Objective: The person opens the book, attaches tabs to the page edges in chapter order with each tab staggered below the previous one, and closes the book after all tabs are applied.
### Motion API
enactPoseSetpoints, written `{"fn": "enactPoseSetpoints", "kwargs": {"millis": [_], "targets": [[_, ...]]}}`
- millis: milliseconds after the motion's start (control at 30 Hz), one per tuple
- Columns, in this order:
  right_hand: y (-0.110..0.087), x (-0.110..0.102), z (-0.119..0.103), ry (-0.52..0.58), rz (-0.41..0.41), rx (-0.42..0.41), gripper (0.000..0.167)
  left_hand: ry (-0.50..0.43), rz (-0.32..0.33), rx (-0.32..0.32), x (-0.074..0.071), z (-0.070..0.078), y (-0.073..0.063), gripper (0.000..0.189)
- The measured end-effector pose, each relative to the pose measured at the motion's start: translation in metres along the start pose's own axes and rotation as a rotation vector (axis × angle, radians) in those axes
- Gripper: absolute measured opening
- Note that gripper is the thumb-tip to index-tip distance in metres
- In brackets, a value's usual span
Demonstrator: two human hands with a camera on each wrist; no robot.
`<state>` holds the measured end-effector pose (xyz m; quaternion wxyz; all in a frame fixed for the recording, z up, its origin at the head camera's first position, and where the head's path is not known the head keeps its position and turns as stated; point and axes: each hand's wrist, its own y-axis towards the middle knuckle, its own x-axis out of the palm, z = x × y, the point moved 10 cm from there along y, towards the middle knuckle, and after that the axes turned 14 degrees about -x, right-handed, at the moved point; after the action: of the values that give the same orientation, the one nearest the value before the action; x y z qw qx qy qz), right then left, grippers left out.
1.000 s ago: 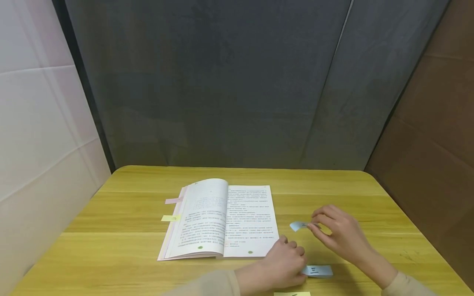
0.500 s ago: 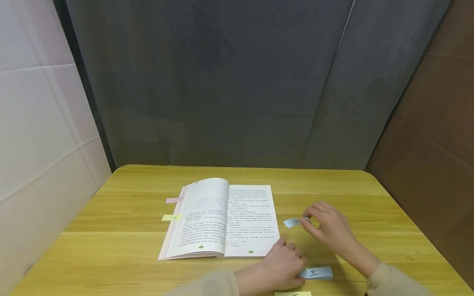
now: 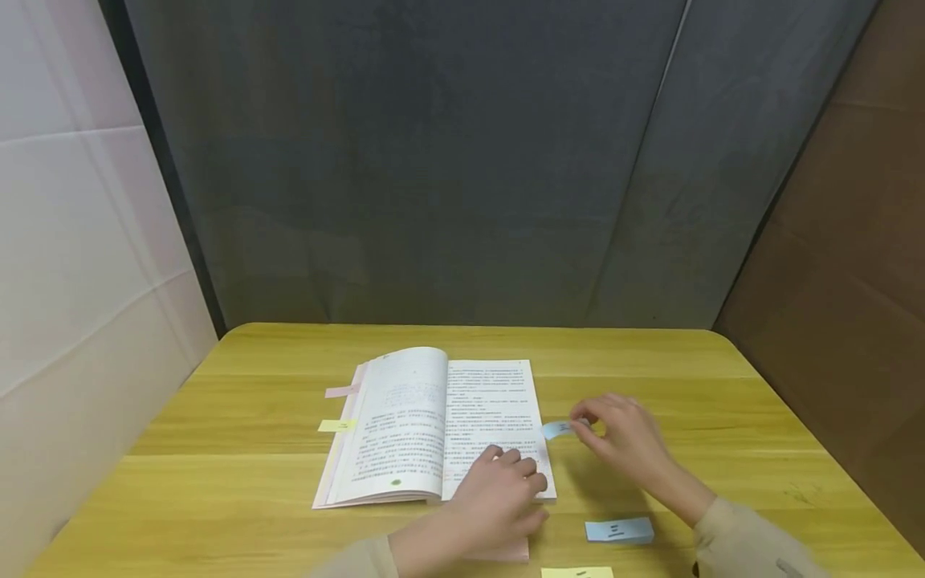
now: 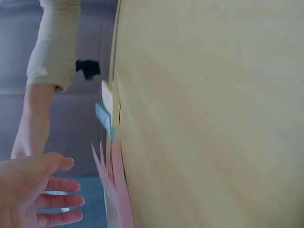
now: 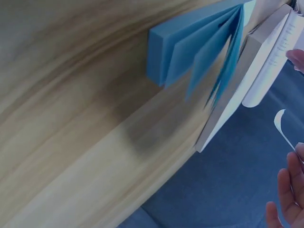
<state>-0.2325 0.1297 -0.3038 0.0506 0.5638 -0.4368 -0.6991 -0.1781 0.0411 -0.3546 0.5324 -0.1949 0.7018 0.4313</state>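
An open book (image 3: 495, 401) with printed pages lies on the table. My left hand (image 3: 499, 494) is over the lower part of its right page, fingers relaxed and holding nothing; whether it touches the page I cannot tell. In the left wrist view the left hand (image 4: 33, 190) has its fingers loosely extended. My right hand (image 3: 621, 437) pinches a blue sticky note (image 3: 556, 429) between thumb and fingers, its free end at the book's right edge. In the right wrist view the sticky note (image 5: 281, 126) curls out from the fingers of the right hand (image 5: 292, 185).
Nearer the front lie a blue sticky note pad (image 3: 619, 530), a yellow pad (image 3: 576, 572) and a pink pad (image 3: 509, 552) partly hidden by the left arm. Pink (image 3: 341, 392) and yellow (image 3: 336, 425) sticky notes jut from the book's left edge. A dark curtain (image 3: 433, 160) hangs behind the table.
My right hand has moved left, bringing the blue sticky note to the book's edge. The left hand has left the blue pad and shifted left over the page, uncovering the pad.
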Motion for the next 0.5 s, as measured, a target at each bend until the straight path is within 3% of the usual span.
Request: {"fn": "enactPoseSetpoints", "kwargs": {"millis": [267,500], "targets": [[-0.004,0.018,0.01,0.064,-0.046,0.098,0.01,-0.046,0.011,-0.118,-0.004,-0.041,-0.006,0.025],[-0.012,0.033,0.019,0.143,-0.129,0.212,0.007,-0.046,0.013,-0.132,-0.004,-0.046,-0.002,0.027]]}}
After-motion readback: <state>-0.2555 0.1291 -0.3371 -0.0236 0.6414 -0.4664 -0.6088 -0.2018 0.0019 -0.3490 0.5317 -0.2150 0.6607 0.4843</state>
